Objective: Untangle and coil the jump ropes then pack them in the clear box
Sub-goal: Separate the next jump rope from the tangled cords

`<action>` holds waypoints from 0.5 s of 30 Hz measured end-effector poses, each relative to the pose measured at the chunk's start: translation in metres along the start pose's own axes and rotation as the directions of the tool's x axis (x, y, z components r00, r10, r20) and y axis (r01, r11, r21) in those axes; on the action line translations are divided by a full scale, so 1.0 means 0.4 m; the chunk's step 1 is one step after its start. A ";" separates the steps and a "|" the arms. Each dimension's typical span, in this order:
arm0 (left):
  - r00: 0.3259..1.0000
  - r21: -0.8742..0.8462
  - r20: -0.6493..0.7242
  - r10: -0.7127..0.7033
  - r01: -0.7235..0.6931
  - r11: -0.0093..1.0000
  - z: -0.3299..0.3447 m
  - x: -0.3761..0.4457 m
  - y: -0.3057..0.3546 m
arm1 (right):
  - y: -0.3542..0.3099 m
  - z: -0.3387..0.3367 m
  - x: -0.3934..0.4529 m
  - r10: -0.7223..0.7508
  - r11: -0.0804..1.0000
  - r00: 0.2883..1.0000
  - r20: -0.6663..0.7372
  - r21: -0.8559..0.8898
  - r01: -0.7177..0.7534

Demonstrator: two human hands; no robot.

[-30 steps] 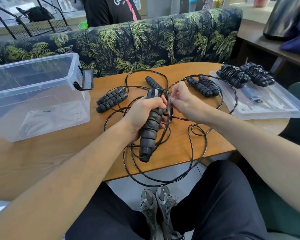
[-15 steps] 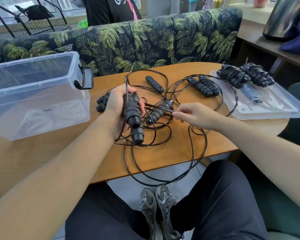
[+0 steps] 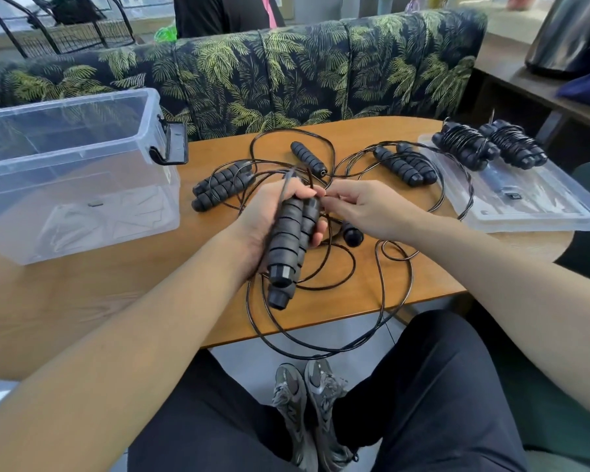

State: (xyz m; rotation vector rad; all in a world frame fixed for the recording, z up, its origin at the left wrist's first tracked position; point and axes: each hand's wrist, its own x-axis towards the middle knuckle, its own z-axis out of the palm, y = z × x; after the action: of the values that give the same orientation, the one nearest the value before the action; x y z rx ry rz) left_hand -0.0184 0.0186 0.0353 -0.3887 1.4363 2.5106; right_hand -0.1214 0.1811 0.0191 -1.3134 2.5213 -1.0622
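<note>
Left hand (image 3: 269,212) clenched around a pair of black handles (image 3: 288,245), held above the worktop (image 3: 133,287). Right hand (image 3: 361,207), fingers (image 3: 329,192) pinching thin black cord at the handles' top. Tangled rope (image 3: 382,267) looped below, drooping over the near edge. Clear box (image 3: 65,178) open at left; two coiled ropes (image 3: 491,148) resting on the lid (image 3: 525,206) at right.

Soft, even daylight fills the scene, brightest at the windows (image 3: 65,8) along the top left. The wooden bench (image 3: 320,301) carries only faint shadows. Pale glare streaks the clear box (image 3: 82,185). Wide-angle distortion bends the edges, and the near forearms look slightly blurred.
</note>
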 end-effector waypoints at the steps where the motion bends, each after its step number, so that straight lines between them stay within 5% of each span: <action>1: 1.000 -0.022 0.003 0.005 -0.005 1.000 -0.002 -0.003 -0.004 | -0.005 -0.004 0.000 0.009 0.999 0.999 0.038 -0.032 -0.007; 15: 0.983 -0.358 -0.034 0.180 -0.180 0.916 -0.036 0.007 0.014 | 0.000 -0.004 0.001 0.096 0.994 0.991 0.088 -0.058 -0.091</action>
State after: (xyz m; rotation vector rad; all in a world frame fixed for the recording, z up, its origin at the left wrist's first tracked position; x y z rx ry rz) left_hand -0.0211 0.0035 0.0317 -0.3287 1.0469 2.9305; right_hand -0.1223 0.1815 0.0205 -1.2132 2.5331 -0.9010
